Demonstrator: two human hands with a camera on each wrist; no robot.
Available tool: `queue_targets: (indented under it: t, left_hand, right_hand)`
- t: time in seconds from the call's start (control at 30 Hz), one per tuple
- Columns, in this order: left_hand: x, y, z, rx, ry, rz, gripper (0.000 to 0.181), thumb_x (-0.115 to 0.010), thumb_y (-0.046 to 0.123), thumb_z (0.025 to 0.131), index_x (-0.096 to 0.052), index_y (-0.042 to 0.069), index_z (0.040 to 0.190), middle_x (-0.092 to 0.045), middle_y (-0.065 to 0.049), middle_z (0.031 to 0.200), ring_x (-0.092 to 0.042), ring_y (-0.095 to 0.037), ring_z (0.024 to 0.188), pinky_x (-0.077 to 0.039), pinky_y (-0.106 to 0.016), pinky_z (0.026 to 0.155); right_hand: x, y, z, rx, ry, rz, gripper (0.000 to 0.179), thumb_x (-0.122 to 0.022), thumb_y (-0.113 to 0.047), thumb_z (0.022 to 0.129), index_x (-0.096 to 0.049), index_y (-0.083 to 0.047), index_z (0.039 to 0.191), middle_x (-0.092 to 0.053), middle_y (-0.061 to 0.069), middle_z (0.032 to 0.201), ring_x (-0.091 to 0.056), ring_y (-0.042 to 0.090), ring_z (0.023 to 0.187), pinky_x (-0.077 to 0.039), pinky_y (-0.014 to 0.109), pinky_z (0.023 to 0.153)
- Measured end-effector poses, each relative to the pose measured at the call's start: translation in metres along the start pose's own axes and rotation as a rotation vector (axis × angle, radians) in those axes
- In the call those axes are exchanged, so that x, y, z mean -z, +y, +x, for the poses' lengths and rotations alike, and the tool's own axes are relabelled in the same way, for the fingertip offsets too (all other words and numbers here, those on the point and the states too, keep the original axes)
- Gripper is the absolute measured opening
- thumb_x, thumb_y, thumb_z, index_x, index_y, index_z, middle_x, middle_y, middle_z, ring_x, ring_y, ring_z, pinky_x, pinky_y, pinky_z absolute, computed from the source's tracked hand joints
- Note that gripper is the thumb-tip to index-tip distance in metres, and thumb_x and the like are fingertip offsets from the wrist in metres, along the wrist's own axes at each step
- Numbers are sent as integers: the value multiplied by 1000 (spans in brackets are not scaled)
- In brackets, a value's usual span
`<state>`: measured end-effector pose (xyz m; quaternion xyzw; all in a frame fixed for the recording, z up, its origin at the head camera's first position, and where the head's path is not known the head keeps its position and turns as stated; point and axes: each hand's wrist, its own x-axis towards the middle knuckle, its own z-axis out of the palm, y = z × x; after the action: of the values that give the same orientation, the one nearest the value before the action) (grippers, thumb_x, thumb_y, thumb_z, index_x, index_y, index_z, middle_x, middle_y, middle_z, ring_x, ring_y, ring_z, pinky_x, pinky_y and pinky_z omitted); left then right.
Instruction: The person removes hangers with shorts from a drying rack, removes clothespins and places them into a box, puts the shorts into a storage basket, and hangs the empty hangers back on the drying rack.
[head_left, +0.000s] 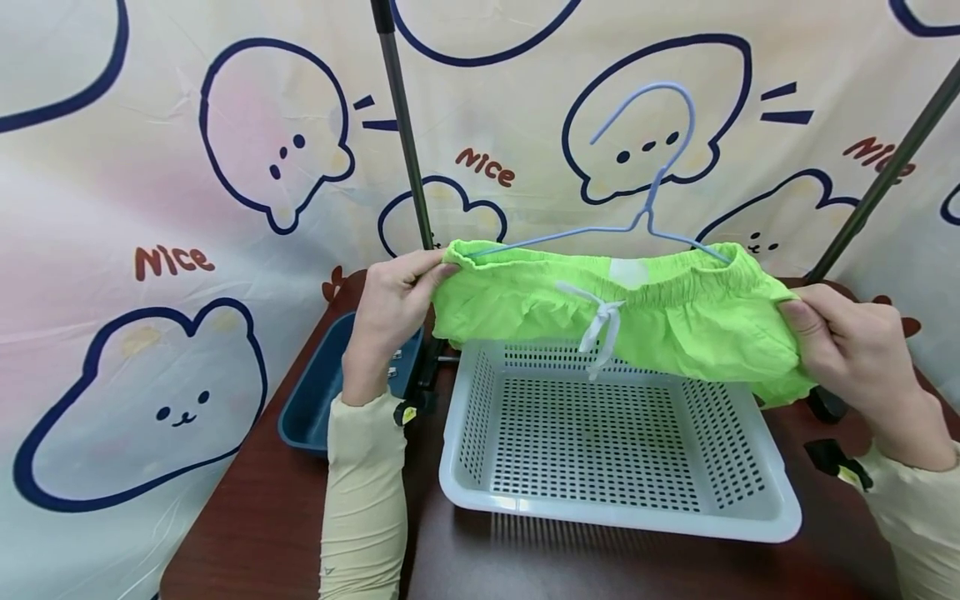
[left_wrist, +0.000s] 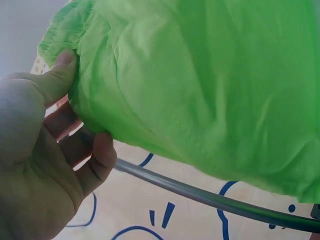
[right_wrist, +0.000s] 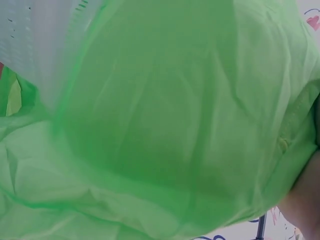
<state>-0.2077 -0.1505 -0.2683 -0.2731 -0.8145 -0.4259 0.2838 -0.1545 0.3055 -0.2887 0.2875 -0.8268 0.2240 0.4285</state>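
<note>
Bright green shorts [head_left: 525, 304] with an elastic waist and a white drawstring bow [head_left: 602, 321] are stretched between both hands. My left hand [head_left: 393, 312] pinches the waist's left end between thumb and fingers; in the left wrist view the thumb lies on the cloth. At the opposite side my right hand [head_left: 855, 350] grips the cloth, and the shorts [right_wrist: 165, 115] fill most of the right wrist view. A light blue hanger [head_left: 648, 208] stands up out of the waistband, its hook at the top and its two shoulder ends inside the waist.
Below the shorts a white perforated basket [head_left: 622, 525] sits on the dark brown table [head_left: 247, 533]. A blue tray [head_left: 307, 417] lies to the left, partly behind the left arm. Dark poles [head_left: 411, 142] rise at the back before a cartoon-printed curtain [head_left: 300, 250].
</note>
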Motion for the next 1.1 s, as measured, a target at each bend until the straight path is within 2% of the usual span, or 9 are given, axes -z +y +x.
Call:
queue_targets:
  t: [0.13, 0.3, 0.5, 0.63, 0.7, 0.73, 0.8, 0.93, 1.1]
  left_hand:
    - [5, -1, -1, -4, 17, -35, 23, -64, 13, 94, -74, 5, 113, -75, -12, 105, -65, -15, 78, -50, -12, 72]
    - [11, -5, -1, -6, 58, -50, 22, -63, 12, 94, -74, 2, 111, -75, -14, 100, -57, -14, 69, -47, -13, 63]
    - [15, -7, 0, 33, 82, -22, 22, -62, 15, 95, -74, 3, 110, -73, -14, 89, -52, -15, 60, -38, -16, 51]
    - [12, -7, 0, 60, 96, -14, 23, -62, 17, 95, -74, 4, 110, -73, -14, 87, -51, -16, 58, -37, -16, 49]
    - [9, -6, 1, 60, 100, -17, 24, -61, 18, 96, -74, 4, 110, -73, -14, 88, -53, -16, 59, -40, -15, 50]
    - [7, -6, 2, 60, 103, -20, 24, -61, 19, 96, -74, 4, 110, -73, -14, 89, -53, -16, 59, -41, -15, 51]
    - [3, -6, 3, 58, 107, -29, 24, -60, 20, 97, -73, 3, 110, -73, -15, 89, -54, -15, 59, -42, -15, 51]
    - [-2, -6, 4, 63, 128, -101, 23, -60, 16, 97, -72, -1, 107, -70, -15, 84, -54, -12, 59, -44, -15, 52]
    - [-2, -5, 4, 61, 165, -250, 20, -60, 10, 97, -70, -7, 103, -63, 0, 76, -52, -8, 57, -45, -17, 51]
  right_hand:
    - [0, 0, 1, -8, 31, 4, 62, -47, -48, 100, -67, 9, 86, -58, 11, 68, -40, -13, 55, -40, 4, 56]
    - [3, 0, 2, 22, 34, -23, 63, -47, -45, 101, -67, 12, 86, -57, 13, 64, -39, -12, 53, -38, 4, 54]
    - [4, -1, 1, 9, 108, -15, 65, -48, -48, 100, -66, 12, 81, -55, 15, 61, -38, -14, 55, -35, 0, 61]
    - [3, -1, 1, -10, 176, 6, 66, -51, -49, 98, -64, 11, 76, -54, 18, 59, -37, -17, 58, -32, -1, 62]
    - [3, 0, 1, -20, 192, 12, 66, -52, -49, 98, -64, 11, 75, -53, 17, 58, -37, -19, 59, -31, -1, 61]
    - [3, 0, 1, -28, 197, 21, 65, -53, -48, 98, -64, 11, 75, -53, 13, 58, -36, -20, 60, -31, -1, 62]
    - [3, 0, 0, -40, 188, 38, 63, -54, -46, 98, -64, 12, 74, -54, -3, 60, -36, -20, 61, -30, -1, 62]
    - [5, 0, -1, -56, 169, 77, 58, -57, -40, 98, -63, 12, 73, -49, -28, 75, -36, -19, 60, -30, -1, 61]
    - [6, -2, -1, -76, 170, 90, 54, -57, -35, 98, -61, 13, 73, -46, -33, 81, -35, -19, 61, -29, 0, 60]
